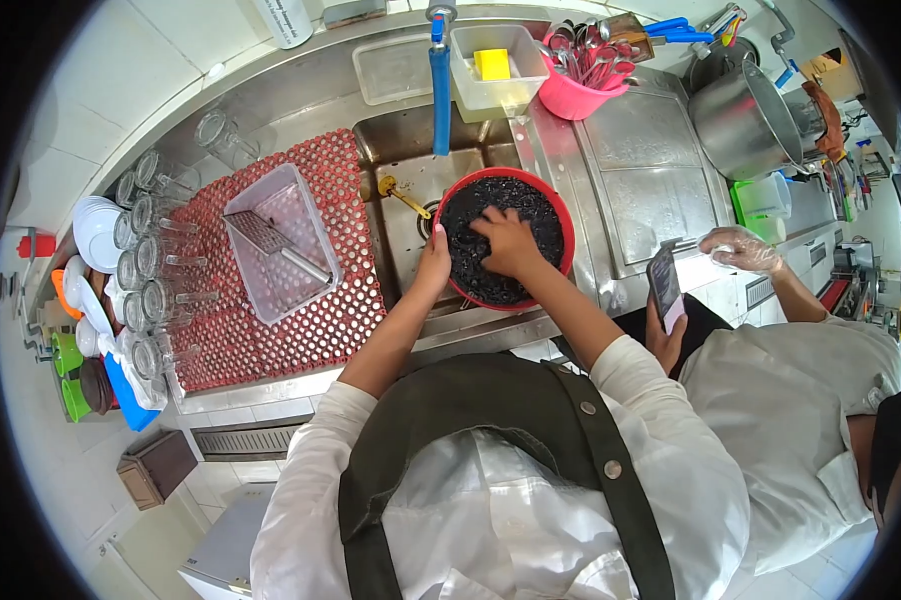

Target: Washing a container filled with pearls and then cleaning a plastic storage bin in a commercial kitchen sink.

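Note:
A round red basin (568, 238), filled with dark shredded pieces in dark liquid (495, 196), rests at the right side of the steel sink (413, 176). Around its left rim my left hand (435, 262) is closed, thumb on top. My right hand (507, 241) lies on the dark pieces with its fingers spread; the fingertips are partly sunk in, and whether they grip any pieces cannot be told. Left of the basin, a yellow slotted spoon (405, 198) lies in the sink. A blue hose (441, 101) on the tap hangs above the basin's far side.
A red perforated mat (353, 300) bears a plastic tub (336, 247) with a grater (259, 234). Glass mugs (158, 259) line the left edge. Behind stand a tub (462, 67) with a yellow sponge and a pink basket (570, 101) of spoons. A co-worker (780, 360) with a phone stands close at right.

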A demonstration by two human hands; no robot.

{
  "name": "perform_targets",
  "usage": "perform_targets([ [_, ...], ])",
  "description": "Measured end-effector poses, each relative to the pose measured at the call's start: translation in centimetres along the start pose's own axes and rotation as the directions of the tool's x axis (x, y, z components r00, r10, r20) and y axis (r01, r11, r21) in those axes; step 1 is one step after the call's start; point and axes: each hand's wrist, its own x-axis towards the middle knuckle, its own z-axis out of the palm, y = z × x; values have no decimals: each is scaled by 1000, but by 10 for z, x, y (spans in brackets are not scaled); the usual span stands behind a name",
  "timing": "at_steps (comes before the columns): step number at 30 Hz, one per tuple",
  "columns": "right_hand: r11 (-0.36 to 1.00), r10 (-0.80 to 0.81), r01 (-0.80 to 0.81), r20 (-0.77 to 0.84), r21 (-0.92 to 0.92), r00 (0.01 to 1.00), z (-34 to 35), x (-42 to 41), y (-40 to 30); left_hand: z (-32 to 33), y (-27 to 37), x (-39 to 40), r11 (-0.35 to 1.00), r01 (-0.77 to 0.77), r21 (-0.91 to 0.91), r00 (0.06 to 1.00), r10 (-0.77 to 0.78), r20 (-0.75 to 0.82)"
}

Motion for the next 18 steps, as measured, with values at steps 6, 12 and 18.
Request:
perform_targets([
  [6, 998, 60, -60, 3, 8, 998, 0, 5, 0, 0, -13, 6, 999, -48, -1, 996, 48, -74],
  [12, 979, -90, 98, -51, 178, 995, 0, 0, 13, 5, 2, -3, 998, -54, 26, 995, 56, -85],
  [18, 919, 93, 95, -445, 382, 891, -21, 15, 29, 1, -2, 0, 998, -33, -52, 996, 29, -87],
])
